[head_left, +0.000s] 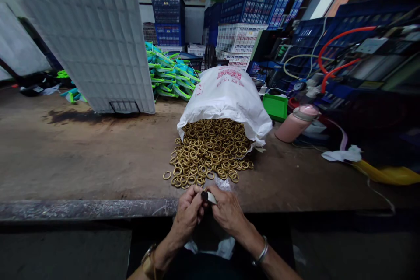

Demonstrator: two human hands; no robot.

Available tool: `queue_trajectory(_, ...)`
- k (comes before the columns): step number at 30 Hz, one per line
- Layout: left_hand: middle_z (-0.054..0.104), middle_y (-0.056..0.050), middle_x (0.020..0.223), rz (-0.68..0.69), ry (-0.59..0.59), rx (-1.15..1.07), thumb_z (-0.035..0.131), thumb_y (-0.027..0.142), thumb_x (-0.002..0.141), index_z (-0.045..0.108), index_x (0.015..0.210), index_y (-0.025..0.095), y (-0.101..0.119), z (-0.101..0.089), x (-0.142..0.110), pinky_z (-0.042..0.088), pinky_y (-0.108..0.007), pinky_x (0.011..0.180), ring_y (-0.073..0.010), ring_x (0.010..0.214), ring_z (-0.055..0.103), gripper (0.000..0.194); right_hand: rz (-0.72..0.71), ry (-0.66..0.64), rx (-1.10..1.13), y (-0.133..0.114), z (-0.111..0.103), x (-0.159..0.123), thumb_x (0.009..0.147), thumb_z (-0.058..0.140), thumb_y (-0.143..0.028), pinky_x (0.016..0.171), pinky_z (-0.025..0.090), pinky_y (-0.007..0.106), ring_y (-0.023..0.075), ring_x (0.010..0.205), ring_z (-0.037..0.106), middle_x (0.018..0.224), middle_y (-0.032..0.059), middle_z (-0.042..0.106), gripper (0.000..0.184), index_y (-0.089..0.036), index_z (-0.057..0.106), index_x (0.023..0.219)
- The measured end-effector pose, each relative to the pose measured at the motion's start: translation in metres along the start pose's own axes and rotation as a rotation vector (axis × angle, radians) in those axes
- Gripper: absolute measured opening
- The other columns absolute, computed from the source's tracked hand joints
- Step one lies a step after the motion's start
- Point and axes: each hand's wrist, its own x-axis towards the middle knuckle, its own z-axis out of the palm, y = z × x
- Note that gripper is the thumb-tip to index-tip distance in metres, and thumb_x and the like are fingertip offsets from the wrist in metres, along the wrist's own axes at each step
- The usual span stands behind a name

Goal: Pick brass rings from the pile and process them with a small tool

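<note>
My left hand (187, 212) and my right hand (228, 211) meet at the near edge of the worn brown table (82, 162), fingers pinched together. Between them sits a small dark and pale piece (208, 197) that both hands grip; I cannot make out what it is. Just beyond my fingers lies a heap of brass rings (208, 151) spilling from a white sack (226, 92) with red print, lying on its side with its mouth toward me. A clear plastic bag (223, 247) hangs below my hands.
A tilted white grid panel (92, 30) stands back left beside teal and green plastic parts (169, 74). Blue and white crates (243, 17) are stacked behind. On the right are a green box (275, 106), a pink bottle (297, 122), hoses and machinery (354, 61).
</note>
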Motion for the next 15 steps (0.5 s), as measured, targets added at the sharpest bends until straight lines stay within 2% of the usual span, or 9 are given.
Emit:
queue_trajectory(5, 0.040, 0.009, 0.047, 0.050, 0.025, 0.065, 0.050, 0.048, 0.075, 0.042, 0.069, 0.019, -0.0006, 0.0020, -0.0011, 0.022, -0.015, 0.035, -0.0032, 0.035, 0.028, 0.031, 0.039, 0.014, -0.039, -0.0049, -0.0040, 0.0010, 0.065, 0.037, -0.004, 0.057, 0.029, 0.021, 0.0136, 0.065, 0.055, 0.071, 0.0013, 0.061, 0.027, -0.019, 0.052, 0.081)
queue_trajectory(9, 0.041, 0.008, 0.048, 0.055, 0.023, 0.072, 0.049, 0.048, 0.075, 0.041, 0.069, 0.019, -0.0023, 0.0018, 0.0002, 0.022, -0.015, 0.035, -0.0034, 0.036, 0.029, 0.031, 0.057, -0.006, -0.027, -0.0045, -0.0044, 0.0018, 0.065, 0.037, -0.004, 0.057, 0.029, 0.021, 0.0131, 0.065, 0.055, 0.070, 0.0005, 0.060, 0.027, -0.020, 0.051, 0.081)
queue_trajectory(15, 0.041, 0.007, 0.053, 0.192, -0.028, 0.084, 0.048, 0.044, 0.079, 0.044, 0.068, 0.018, -0.0073, -0.0028, -0.0002, 0.027, -0.016, 0.041, -0.0040, 0.043, 0.033, 0.029, 0.021, -0.138, 0.034, 0.0007, -0.0027, 0.0056, 0.066, 0.036, -0.005, 0.054, 0.027, 0.020, 0.0113, 0.058, 0.050, 0.062, -0.0010, 0.056, 0.023, -0.019, 0.051, 0.077)
